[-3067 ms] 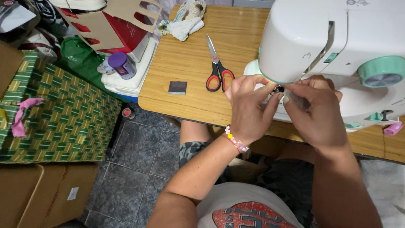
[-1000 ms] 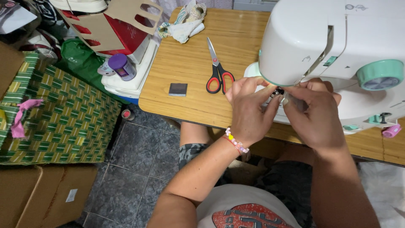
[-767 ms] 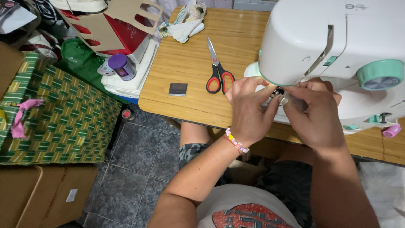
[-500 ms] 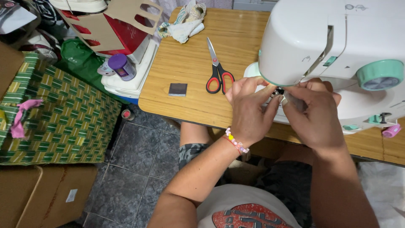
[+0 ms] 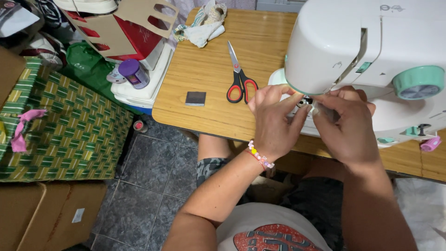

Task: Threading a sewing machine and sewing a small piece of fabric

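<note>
Left hand (image 5: pixel 272 123) and right hand (image 5: pixel 346 128) raised close together, fingertips pinched.

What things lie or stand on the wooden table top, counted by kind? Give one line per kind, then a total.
White and mint-green sewing machine: 1
Red-handled scissors: 1
Small dark square pad: 1
Crumpled pale cloth bundle: 1
Small pink piece at the right edge: 1
Total: 5
The left hand and right hand both work at the machine's needle area.
</note>
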